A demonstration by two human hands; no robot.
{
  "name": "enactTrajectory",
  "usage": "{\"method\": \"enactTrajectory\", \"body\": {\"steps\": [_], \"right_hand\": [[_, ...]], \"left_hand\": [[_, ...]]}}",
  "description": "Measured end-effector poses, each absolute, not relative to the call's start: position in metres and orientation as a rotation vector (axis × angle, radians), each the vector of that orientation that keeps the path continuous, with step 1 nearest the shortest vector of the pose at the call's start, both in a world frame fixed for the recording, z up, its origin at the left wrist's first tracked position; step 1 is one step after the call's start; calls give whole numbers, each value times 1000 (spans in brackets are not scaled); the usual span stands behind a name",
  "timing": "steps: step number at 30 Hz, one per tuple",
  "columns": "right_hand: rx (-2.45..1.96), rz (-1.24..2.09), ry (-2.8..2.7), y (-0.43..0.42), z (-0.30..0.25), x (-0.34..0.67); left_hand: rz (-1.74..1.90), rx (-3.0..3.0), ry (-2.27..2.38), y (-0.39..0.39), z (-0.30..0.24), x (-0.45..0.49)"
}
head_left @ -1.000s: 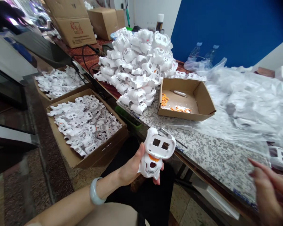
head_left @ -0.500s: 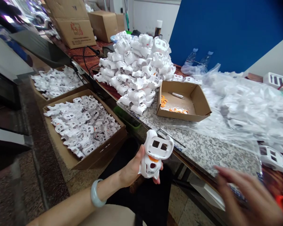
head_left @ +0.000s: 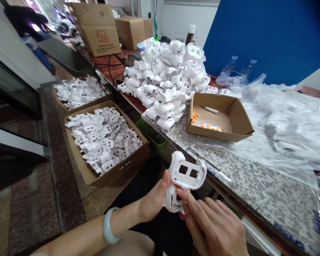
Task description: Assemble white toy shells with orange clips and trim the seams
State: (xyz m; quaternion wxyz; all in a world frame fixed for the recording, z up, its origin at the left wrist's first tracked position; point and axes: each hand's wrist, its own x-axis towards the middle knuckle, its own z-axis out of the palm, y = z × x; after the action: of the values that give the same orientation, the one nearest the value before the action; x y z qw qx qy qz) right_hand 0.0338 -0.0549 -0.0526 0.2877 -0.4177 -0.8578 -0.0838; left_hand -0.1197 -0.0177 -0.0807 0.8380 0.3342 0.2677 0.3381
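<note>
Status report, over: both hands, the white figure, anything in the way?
Left hand gripping white figure. Right hand touching it, index finger by orange strip. Nothing visibly blocking either hand.

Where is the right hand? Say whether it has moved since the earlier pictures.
Yes: the right hand has moved left, from the right end of the speckled countertop to the white figure in the left hand.

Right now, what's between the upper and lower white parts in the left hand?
The head view shows an orange piece between the upper white part and lower white part, with the right hand close by.
</note>
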Motion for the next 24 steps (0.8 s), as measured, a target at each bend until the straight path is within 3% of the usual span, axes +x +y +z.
{"method": "enactTrajectory", "body": {"steps": [5,14,24], "right_hand": [[-1160,-366,-2221,-57,-64,23],[-1159,-310,-2228,-51,-69,22],[-1227,81,-2168,-42,-71,45]], "left_hand": [[701,797,671,-16,-83,-119],[648,780,699,-13,-90,-112],[665,444,615,-3,-80,-102]]}}
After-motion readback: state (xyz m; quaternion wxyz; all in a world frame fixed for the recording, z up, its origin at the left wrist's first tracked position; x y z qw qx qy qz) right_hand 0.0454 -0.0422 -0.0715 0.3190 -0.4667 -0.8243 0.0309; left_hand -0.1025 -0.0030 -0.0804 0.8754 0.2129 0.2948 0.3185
